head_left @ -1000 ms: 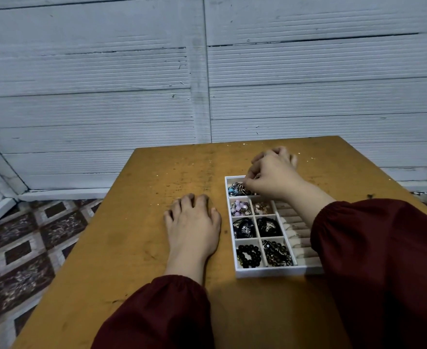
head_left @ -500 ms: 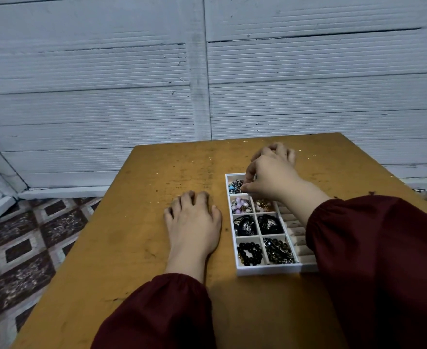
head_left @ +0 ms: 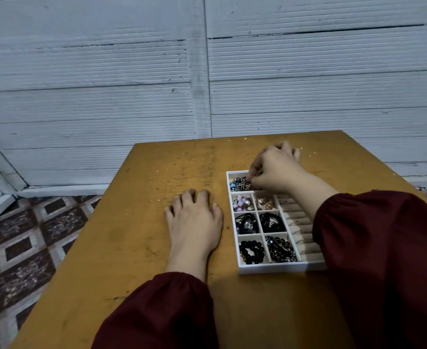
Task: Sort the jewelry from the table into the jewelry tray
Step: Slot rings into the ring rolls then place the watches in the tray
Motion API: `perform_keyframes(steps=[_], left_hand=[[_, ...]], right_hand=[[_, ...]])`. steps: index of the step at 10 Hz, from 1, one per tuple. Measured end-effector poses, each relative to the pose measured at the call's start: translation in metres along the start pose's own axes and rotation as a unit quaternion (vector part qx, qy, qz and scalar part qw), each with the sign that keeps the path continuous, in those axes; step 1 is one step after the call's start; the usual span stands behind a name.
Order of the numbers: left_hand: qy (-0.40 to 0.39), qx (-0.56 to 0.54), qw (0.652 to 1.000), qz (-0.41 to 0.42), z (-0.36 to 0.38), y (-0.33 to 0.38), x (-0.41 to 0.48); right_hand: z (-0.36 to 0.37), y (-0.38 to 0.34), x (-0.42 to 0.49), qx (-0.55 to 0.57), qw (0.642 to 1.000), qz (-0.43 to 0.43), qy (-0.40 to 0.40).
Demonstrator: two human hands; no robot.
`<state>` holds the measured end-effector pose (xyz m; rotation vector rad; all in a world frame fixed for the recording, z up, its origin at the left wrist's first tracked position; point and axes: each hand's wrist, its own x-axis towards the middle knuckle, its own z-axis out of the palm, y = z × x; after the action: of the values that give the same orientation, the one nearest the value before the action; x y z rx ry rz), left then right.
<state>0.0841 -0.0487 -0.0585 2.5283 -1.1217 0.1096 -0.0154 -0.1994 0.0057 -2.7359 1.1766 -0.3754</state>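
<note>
The jewelry tray (head_left: pixel 270 267) sits on the table (head_left: pixel 131 235); the right hand (head_left: pixel 274 168) curls over its far compartment, fingertips pinched into tangled jewelry (head_left: pixel 240 184) (actual grip unclear). The left hand (head_left: pixel 194 220) lies flat, fingers spread, just beside the tray

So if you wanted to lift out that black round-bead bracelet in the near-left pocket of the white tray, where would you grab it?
Come straight down from above: the white tray walls close off the sides. The black round-bead bracelet lies coiled flat, so I'd pinch a few beads on its upper loop, probably with fingertips, and lift up. The left hand beside it is nearest.
</note>
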Motion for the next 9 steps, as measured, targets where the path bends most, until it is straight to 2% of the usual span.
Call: perform_keyframes(steps=[6,9], left_hand=[[0.003,-0.005,1.0,0.002,0.0,-0.001,0.0],[0.003,-0.009,1.0,0.006,-0.001,-0.001,-0.001]], right_hand=[[-0.001,-0.006,-0.001,-0.065,0.997,-0.036,-0.003],[-0.012,0.002,-0.01,0.051,0.998,-0.01,0.044]])
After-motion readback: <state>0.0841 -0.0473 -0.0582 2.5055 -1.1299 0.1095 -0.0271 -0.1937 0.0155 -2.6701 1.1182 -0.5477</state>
